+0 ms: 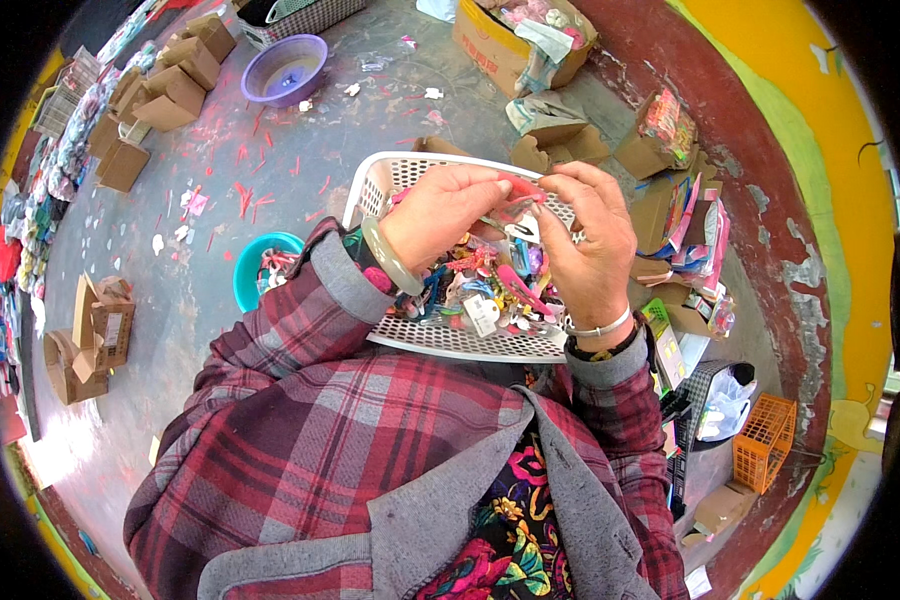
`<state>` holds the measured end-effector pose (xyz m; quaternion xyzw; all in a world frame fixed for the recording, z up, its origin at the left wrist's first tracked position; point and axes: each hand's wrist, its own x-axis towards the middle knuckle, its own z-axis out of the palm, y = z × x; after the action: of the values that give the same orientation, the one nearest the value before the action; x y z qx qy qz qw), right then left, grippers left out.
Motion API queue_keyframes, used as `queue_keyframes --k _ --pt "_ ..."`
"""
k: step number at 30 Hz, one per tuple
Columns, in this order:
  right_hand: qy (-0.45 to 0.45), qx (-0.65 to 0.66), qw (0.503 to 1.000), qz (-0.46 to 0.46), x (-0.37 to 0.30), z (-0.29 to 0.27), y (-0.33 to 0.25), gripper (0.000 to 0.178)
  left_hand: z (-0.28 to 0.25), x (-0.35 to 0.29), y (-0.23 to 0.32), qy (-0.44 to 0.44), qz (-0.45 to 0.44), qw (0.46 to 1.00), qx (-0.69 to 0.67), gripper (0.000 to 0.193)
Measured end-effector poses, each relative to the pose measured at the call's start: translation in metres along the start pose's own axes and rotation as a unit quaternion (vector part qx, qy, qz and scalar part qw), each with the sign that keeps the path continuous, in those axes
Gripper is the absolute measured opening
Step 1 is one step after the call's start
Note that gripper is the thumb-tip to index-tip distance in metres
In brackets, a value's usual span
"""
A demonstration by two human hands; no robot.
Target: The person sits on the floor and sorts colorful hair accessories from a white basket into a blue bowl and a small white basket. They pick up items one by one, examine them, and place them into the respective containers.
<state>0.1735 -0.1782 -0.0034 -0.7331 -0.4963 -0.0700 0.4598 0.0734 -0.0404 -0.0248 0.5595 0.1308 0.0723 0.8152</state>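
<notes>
Above a white perforated plastic basket (450, 345), my left hand (432, 225) and my right hand (592, 245) meet, fingers bent inward. Between their fingertips is a small pinkish-red piece (522, 190) with something clear, like thin plastic, beside it; its exact kind is too small to tell. Both hands pinch it, the left from its left end and the right from its right end. Under them the basket holds a heap of small colourful accessories (470, 275), among them a pink hair clip (520, 290) and a white tag (481, 315). My hands hide part of the heap.
A teal basin (250, 275) with small items stands left of the basket. Farther off are a purple basin (285, 70), open cardboard boxes (175, 97) and a large carton (490, 55). Packed goods (705, 235) and an orange crate (765, 440) line the right. Scraps litter the floor.
</notes>
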Motion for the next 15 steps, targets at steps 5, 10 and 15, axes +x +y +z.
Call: queue_keyframes --k 5,10,15 --pt "0.026 -0.033 0.998 -0.042 -0.0056 0.0004 0.0063 0.025 -0.0017 0.0019 -0.0017 -0.002 -0.014 0.999 -0.034 0.028" --pt "0.03 -0.012 0.999 -0.032 -0.0075 0.0033 0.0009 0.024 -0.0019 0.0027 -0.0025 -0.01 -0.02 1.0 -0.022 0.028" --pt "0.044 -0.146 0.979 -0.131 -0.0068 0.0055 0.0033 0.021 -0.0013 0.0023 -0.0047 -0.009 -0.015 1.0 -0.022 0.028"
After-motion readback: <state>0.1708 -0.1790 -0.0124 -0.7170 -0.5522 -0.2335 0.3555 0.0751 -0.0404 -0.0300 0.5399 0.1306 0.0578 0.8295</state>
